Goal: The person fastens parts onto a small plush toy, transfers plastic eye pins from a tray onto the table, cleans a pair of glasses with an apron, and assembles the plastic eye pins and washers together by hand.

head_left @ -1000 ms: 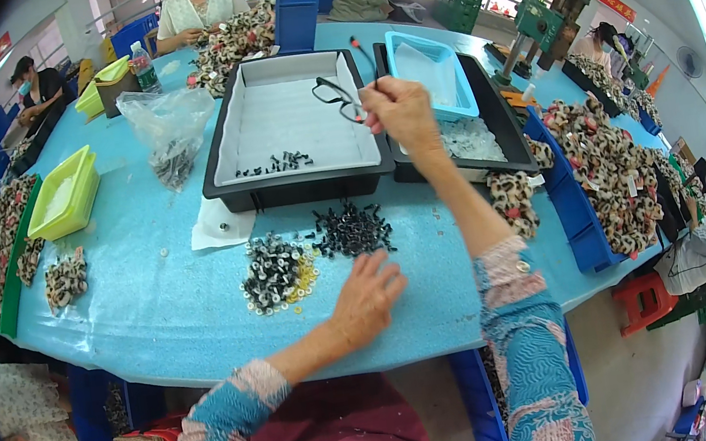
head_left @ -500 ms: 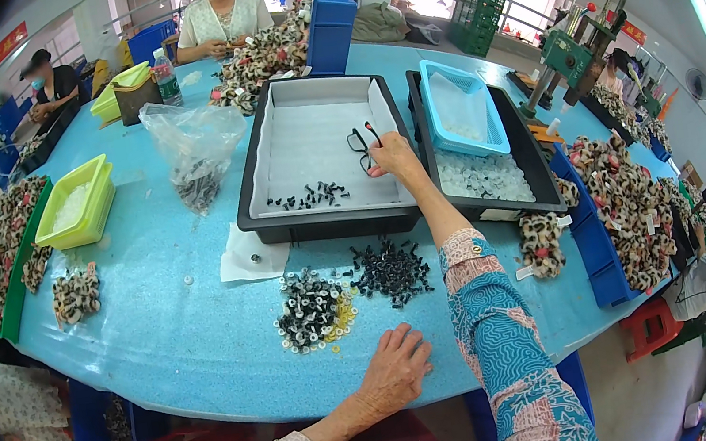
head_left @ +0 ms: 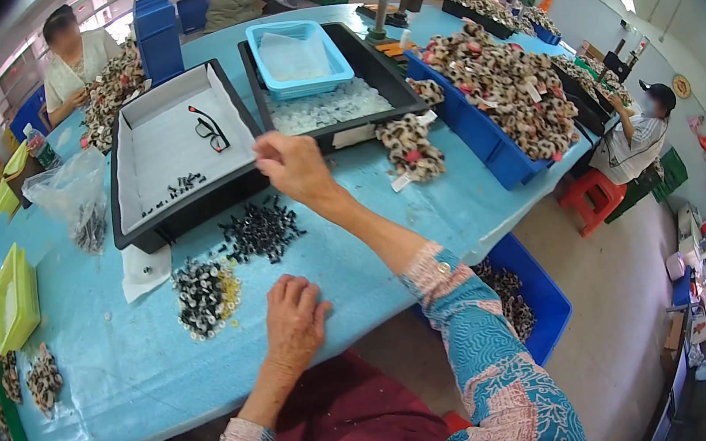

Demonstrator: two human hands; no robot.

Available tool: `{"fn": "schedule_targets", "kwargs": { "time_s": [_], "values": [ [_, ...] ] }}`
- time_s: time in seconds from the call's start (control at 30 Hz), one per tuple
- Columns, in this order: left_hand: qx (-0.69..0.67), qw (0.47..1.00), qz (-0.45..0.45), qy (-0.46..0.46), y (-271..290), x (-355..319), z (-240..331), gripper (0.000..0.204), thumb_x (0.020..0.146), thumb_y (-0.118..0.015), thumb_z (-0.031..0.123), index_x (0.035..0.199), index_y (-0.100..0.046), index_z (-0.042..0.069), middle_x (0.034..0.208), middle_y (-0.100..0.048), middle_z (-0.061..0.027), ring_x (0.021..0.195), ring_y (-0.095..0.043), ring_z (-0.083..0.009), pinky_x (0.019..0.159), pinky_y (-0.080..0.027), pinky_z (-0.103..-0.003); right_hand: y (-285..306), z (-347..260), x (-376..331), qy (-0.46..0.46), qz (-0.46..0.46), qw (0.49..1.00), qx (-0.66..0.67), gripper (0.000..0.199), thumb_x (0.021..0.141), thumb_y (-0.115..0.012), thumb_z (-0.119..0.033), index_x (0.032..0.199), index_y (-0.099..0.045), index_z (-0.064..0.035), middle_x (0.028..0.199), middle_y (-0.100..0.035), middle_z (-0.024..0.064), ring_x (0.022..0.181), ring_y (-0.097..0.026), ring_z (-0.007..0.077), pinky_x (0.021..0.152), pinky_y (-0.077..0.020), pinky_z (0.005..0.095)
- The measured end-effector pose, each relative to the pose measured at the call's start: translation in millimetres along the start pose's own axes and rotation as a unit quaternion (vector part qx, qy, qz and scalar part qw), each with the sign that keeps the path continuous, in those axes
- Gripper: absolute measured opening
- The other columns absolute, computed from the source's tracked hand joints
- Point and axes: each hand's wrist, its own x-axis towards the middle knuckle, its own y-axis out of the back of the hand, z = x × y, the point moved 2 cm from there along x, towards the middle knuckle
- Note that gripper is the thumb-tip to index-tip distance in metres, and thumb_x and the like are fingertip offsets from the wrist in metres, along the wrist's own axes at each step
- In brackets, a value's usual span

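Right hand, fingers loosely curled and seemingly empty, hovers over the black tray's edge near the glasses; left hand, released, rests flat, steadying on the surface. Best to reach low, clear of the small black parts.

the scene is brightly and evenly lit by daylight from windows behind the blue table. soft, faint shadows are cast on it. straight edges are bent near the black rim, where detail is smeared; the far windows are overexposed.
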Motion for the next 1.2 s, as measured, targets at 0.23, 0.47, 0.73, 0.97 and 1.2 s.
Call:
{"fn": "schedule_targets", "kwargs": {
  "time_s": [0.23, 0.47, 0.73, 0.97, 1.2],
  "values": [
    [0.043, 0.998, 0.006, -0.042, -1, 2, 9, 0.029, 0.066, -0.073, 0.011, 0.088, -0.058, 0.001, 0.094, -0.055, -0.014, 0.097, -0.05, -0.0329, 0.082, -0.043, -0.041, 147, 56, -67, -0.014, 0.172, 0.936, -0.308, 0.025, 0.072, -0.063, -0.005, 0.096, -0.063, -0.0108, 0.1, -0.061, 0.0138, 0.096, -0.057, 0.0323, 0.083, -0.0449, 0.0392],
    [0.03, 0.999, -0.001, -0.02, -2, 3, 13, 0.029, 0.066, -0.074, 0.014, 0.086, -0.057, 0.001, 0.09, -0.055, -0.0118, 0.091, -0.051, -0.0307, 0.079, -0.042, -0.04, 184, 139, -48, -0.148, 0.04, 0.922, -0.356, 0.069, 0.062, -0.077, -0.031, 0.123, -0.048, -0.0149, 0.118, -0.05, 0.0203, 0.106, -0.051, 0.0392, 0.09, -0.0425, 0.0444],
    [0.035, 0.999, -0.008, -0.01, 0, 2, 8, 0.029, 0.068, -0.073, 0.016, 0.087, -0.057, 0.002, 0.09, -0.054, -0.0108, 0.09, -0.051, -0.0274, 0.079, -0.041, -0.038, 169, 123, -45, -0.171, 0.038, 0.936, -0.306, 0.047, 0.064, -0.073, -0.018, 0.109, -0.059, -0.0124, 0.099, -0.063, 0.0178, 0.093, -0.06, 0.0362, 0.081, -0.0472, 0.0404],
    [0.035, 0.999, -0.008, -0.002, 0, -2, 3, 0.029, 0.068, -0.073, 0.016, 0.088, -0.057, 0.002, 0.092, -0.055, -0.0108, 0.09, -0.051, -0.0279, 0.079, -0.041, -0.038, 146, 106, -70, -0.065, 0.028, 0.923, -0.379, 0.047, 0.066, -0.071, -0.017, 0.111, -0.057, -0.0217, 0.098, -0.061, 0.0143, 0.091, -0.057, 0.0356, 0.08, -0.0454, 0.0439],
    [0.016, 1.0, 0.007, -0.018, -2, 1, 8, 0.028, 0.069, -0.073, 0.016, 0.088, -0.056, 0.003, 0.092, -0.055, -0.0105, 0.091, -0.051, -0.0275, 0.079, -0.041, -0.037, 208, 129, -62, -0.026, -0.002, 0.921, -0.388, 0.037, 0.071, -0.069, -0.012, 0.107, -0.062, -0.0146, 0.103, -0.063, 0.0098, 0.095, -0.058, 0.0304, 0.084, -0.0451, 0.0411]
  ]
}}
